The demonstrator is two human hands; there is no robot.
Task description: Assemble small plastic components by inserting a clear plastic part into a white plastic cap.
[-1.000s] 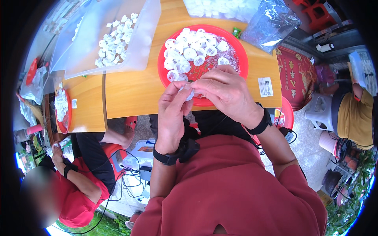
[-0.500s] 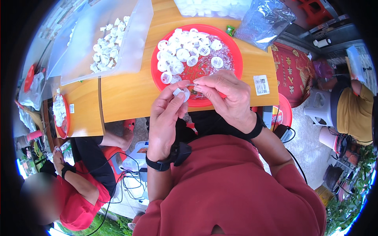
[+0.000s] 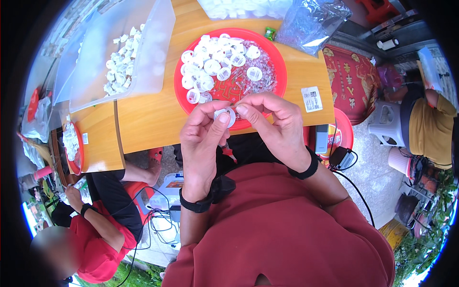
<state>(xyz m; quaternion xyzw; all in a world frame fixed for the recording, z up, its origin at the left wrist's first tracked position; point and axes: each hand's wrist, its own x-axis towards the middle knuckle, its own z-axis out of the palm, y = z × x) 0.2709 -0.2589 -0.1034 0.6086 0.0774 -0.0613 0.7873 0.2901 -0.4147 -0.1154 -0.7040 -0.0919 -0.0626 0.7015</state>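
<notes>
My left hand [image 3: 203,138] pinches a round white plastic part [image 3: 231,116] between thumb and fingers, at the near rim of a red round tray [image 3: 282,81]. Against its edge my right hand [image 3: 275,126] is closed in a pinch; the thin clear piece it held a moment ago is now mostly hidden by the fingertips. Inside the tray lie a heap of similar white round parts [image 3: 212,67] on the left and a pile of thin clear plastic pieces [image 3: 262,76] on the right.
A translucent bin [image 3: 158,71] with white parts stands at the left of the wooden table [image 3: 143,124]. Behind the tray are a clear plastic bag [image 3: 311,28] and a small green packet [image 3: 270,33]. A co-worker in red [image 3: 103,239] sits at the lower left; cables [image 3: 158,225] lie nearby.
My right fingertips have come closer to the white part, bringing the thin clear piece up to it. The white part has turned in my left hand. The whole view has shifted slightly.
</notes>
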